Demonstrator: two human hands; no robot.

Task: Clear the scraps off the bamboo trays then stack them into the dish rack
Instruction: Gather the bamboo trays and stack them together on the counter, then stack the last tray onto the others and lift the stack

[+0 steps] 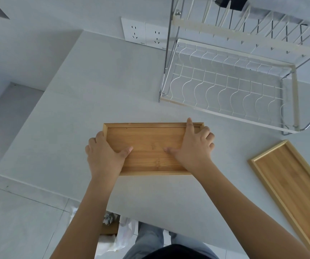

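Note:
A rectangular bamboo tray [148, 144] is held over the grey counter in front of me, its inside bare of scraps. My left hand [103, 156] grips its left end, thumb on the tray floor. My right hand [195, 146] grips its right end, thumb inside and index finger reaching to the far rim. A second bamboo tray [296, 187] lies flat on the counter at the right, also bare. The white wire dish rack [229, 85] stands behind and to the right, its lower tier holding nothing.
The rack's upper tier [253, 27] has upright wire dividers. Two wall sockets [145, 33] sit left of the rack. Below the counter's front edge [38, 186], by my legs, a bin with a white bag [124, 234] holds crumpled scraps [109, 218].

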